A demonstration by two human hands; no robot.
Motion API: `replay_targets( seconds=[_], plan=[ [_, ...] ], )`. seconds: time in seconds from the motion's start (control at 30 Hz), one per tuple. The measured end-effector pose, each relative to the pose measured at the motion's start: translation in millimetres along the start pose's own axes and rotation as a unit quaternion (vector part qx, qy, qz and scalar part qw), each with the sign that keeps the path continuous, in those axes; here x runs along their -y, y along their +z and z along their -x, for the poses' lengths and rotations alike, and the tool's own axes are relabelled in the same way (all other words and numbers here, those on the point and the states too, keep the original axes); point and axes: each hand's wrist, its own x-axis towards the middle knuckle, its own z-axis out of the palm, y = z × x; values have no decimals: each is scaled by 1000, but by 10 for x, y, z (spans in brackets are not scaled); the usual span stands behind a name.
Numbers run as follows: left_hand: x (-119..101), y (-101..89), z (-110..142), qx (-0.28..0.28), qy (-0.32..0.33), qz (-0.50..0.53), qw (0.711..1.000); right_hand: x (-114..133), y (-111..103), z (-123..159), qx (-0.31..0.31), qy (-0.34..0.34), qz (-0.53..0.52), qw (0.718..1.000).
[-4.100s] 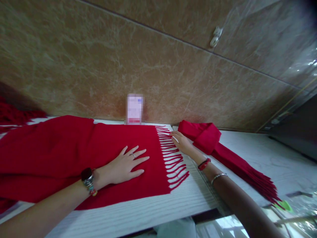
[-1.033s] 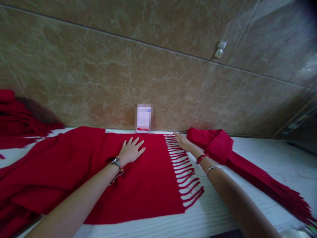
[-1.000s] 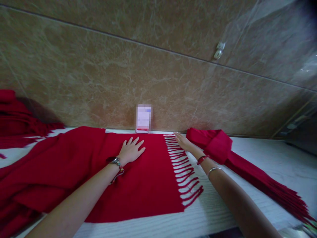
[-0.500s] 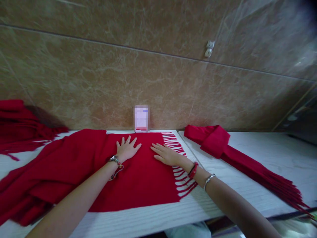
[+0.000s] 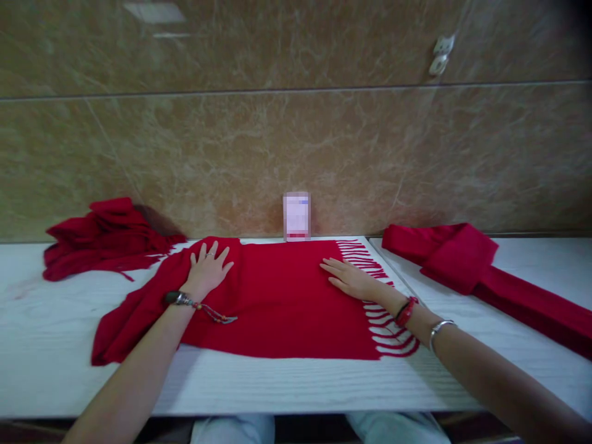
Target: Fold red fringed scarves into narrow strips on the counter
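Observation:
A red scarf (image 5: 282,302) with a fringed right end lies spread across a white table (image 5: 287,388). My left hand (image 5: 208,271) rests flat on its left part, fingers spread, near the far edge. My right hand (image 5: 349,279) lies flat on the cloth just inside the fringe (image 5: 383,308), fingers stretched toward the left. Neither hand holds anything. The scarf's left end is bunched near the table's left middle.
A folded, knotted red scarf (image 5: 467,262) lies at the right, trailing toward the right edge. A crumpled red scarf (image 5: 104,237) sits at the back left. A small blurred card (image 5: 296,216) leans on the brown marble wall behind.
My left hand has slid leftward along the scarf, and my right hand has moved from the fringe's far corner onto the cloth. The view has swung and now shows more of the left table.

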Motion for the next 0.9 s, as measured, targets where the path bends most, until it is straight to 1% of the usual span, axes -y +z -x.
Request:
replay_targets(
  seconds=[0.07,0.13,0.27,0.33,0.37,0.43,0.47,0.5,0.53,0.6,0.67,0.7,0.77,0.83,0.9],
  plan=[
    [111,55,26,33,-22,7,999,-29,26,10,4,-7,-9,1000],
    [140,103,28,62,-37,12,997,-56,47,37,4,-12,-17,1000],
    [82,116,40,47,-46,16,998,-53,35,63,16,3,4,1000],
    [42,94,67,17,-39,15,999,51,2,-9,4,17,18,1000],
    [19,81,83,-10,-28,13,999,147,-14,-81,-9,21,17,1000],
    [-35,65,115,-63,10,18,998,433,-23,-289,-42,28,-3,999],
    [-65,64,126,-78,36,29,996,615,-9,-417,-51,38,-16,998],
    [-94,69,134,-75,61,44,994,810,18,-548,-57,51,-27,997],
    [-120,81,136,-58,83,59,993,1007,59,-675,-58,58,-32,996],
    [-155,122,127,3,106,74,992,1356,160,-874,-45,73,-28,996],
    [-163,175,104,48,107,73,990,1581,250,-964,-20,86,-17,996],
    [-159,201,90,57,104,71,990,1634,280,-964,-8,89,-12,996],
    [-145,236,61,58,100,72,991,1633,301,-894,11,86,-5,996],
    [-138,236,44,64,95,72,991,1539,284,-775,18,84,1,996],
    [-143,189,49,73,91,66,991,1420,257,-659,17,87,5,996]
  ],
)
